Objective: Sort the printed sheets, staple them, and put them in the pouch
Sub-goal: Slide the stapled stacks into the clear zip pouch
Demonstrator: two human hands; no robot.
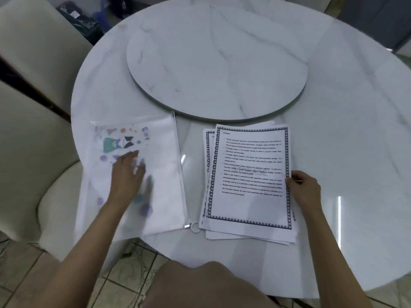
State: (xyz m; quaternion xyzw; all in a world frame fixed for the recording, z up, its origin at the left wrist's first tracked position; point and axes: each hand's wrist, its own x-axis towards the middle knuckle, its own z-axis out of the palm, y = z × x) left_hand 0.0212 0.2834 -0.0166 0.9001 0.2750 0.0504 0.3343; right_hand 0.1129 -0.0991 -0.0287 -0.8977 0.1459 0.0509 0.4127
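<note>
Logged sheets [249,181] as a loose, skewed stack on the counter [333,130], near its front edge, just right of the pouch [164,156], not yet squared or stapled. Noted right grip [303,186] pinching the stack's right edge; left grip [127,172] released, fingers spread over the pouch, blurred. Flagged risk of fanning lower pages apart and out of order, or spilling them off the front edge, through lifting by one side only; found no stapler in view.

Glossy marble table [333,107] — paper sheets [249,203]
</note>
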